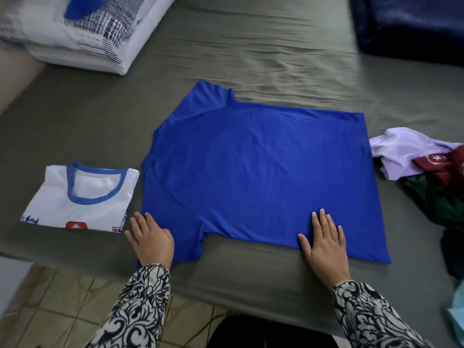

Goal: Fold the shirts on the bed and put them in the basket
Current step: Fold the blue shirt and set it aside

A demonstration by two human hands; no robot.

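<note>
Both hands lay flat with fingers straight, holding nothing: the left hand [150,238] on the near sleeve, the right hand [324,243] on the near hem of the blue shirt [256,172], spread on the bed [276,51]. Smoothing outward before folding would likely help. A folded white shirt [82,197] lay just left; no basket showed.

A home bedroom — a bed [251,59] with folded bedding [82,33], tiled floor [62,297] beside it.
</note>
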